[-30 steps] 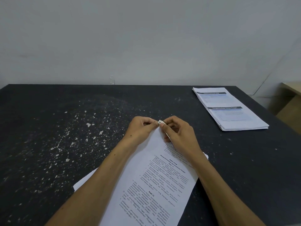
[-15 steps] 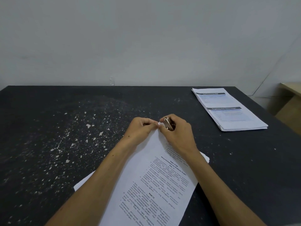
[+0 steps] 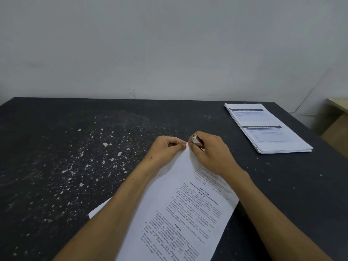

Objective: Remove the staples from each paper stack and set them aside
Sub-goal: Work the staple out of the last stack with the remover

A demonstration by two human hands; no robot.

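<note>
Both hands at paper stack [image 3: 180, 213] corner: L hand [image 3: 165, 149] fingers pinch it, R hand [image 3: 211, 153] fingers grip staple remover [image 3: 195, 141].

On a black table [image 3: 56, 185] flecked with white chips, a printed paper stack [image 3: 188, 213] lies slanted in the near middle, its far corner lifted between both hands. The left hand [image 3: 165, 149] pinches that corner, and the right hand [image 3: 209, 153] grips a small metal staple remover [image 3: 195, 140] pressed against it. Another paper pile [image 3: 267, 129] lies flat at the far right, well apart, below a pale wall [image 3: 169, 44].
</note>
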